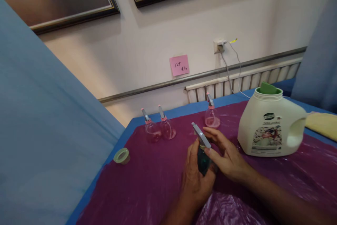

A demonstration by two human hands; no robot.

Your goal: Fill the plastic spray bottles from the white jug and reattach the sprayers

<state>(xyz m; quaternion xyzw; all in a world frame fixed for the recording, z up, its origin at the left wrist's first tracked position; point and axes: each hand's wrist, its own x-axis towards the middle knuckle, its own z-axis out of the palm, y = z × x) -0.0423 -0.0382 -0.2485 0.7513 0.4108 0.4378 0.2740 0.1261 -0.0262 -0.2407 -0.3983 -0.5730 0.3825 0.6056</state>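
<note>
In front of me is a small spray bottle with a dark green body [203,162] and a grey spray head [201,135]. My left hand [194,177] wraps round the body from the left and below. On the other side my right hand [229,155] has its thumb against the base of the spray head and its fingers curved behind it. Part of the bottle is hidden by my fingers. Beyond my hands stands a clear spray bottle [212,119] with a pink collar and some pink liquid. Two similar bottles, a left one [152,133] and a right one [167,129], stand close together further left.
A large cream jug [268,123] with a green piece [268,88] in its mouth stands at the right. A pale green cap [121,156] lies at the left. Purple plastic sheeting [147,183] covers the blue table. A yellow cloth [322,124] lies far right; a blue curtain [39,123] hangs left.
</note>
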